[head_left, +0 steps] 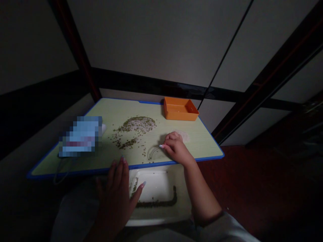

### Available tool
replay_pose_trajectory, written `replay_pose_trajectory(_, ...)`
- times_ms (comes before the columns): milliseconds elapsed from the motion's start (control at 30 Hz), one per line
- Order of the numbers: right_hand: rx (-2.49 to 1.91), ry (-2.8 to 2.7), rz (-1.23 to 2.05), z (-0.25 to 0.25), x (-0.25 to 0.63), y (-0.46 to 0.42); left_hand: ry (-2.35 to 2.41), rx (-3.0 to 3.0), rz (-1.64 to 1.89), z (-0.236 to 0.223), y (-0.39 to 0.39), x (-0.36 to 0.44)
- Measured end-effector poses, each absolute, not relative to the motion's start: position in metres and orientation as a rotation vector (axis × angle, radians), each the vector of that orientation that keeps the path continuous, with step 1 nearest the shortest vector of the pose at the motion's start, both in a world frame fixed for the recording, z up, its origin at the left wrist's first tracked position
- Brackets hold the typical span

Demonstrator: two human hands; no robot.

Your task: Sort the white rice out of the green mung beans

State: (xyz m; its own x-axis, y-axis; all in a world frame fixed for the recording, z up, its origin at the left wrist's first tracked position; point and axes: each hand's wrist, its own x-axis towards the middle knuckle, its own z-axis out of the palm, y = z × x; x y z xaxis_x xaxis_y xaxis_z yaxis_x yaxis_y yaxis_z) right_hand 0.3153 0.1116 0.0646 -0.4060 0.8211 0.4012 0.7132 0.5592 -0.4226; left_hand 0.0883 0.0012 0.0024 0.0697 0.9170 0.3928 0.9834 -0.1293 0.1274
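Nothing legible: the **blue pkg-like item** (80,136) at far L of the board is pixelated, so any print on it is unreadable. **Pale green board** (106,114) w/ blue edge holds a **loose heap of small green beans** (136,124) mixed w/ pale grains, plus a smaller clump (128,144) and strays nearer the person. **L hand** (114,198) is open, fingers spread, not gripping, tips at the board's near edge above a **white tray** (151,191), which has a **line of beans** (157,201) along its inner near side and a short bit at L. **R hand** (175,148) rests on the board, fingers curled; can't tell if anything's held. **Clear curved piece** (153,153) sits just L of its **fingertips** (163,146), **pale patch** (183,136) just past its knuckles. **Orange tray** (180,109) stands at the far edge, well apart from both hands.
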Motion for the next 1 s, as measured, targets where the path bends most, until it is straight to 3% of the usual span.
replay_pose_trajectory(333,-1.304,-2.237,0.086,0.066,0.305,0.108,-1.958,-2.180,-0.588,0.005,0.001,0.090)
replay_pose_trajectory(1000,-1.310,-2.247,0.106,0.066,0.303,0.107,-2.000,-2.183,-0.601,0.004,0.001,0.090)
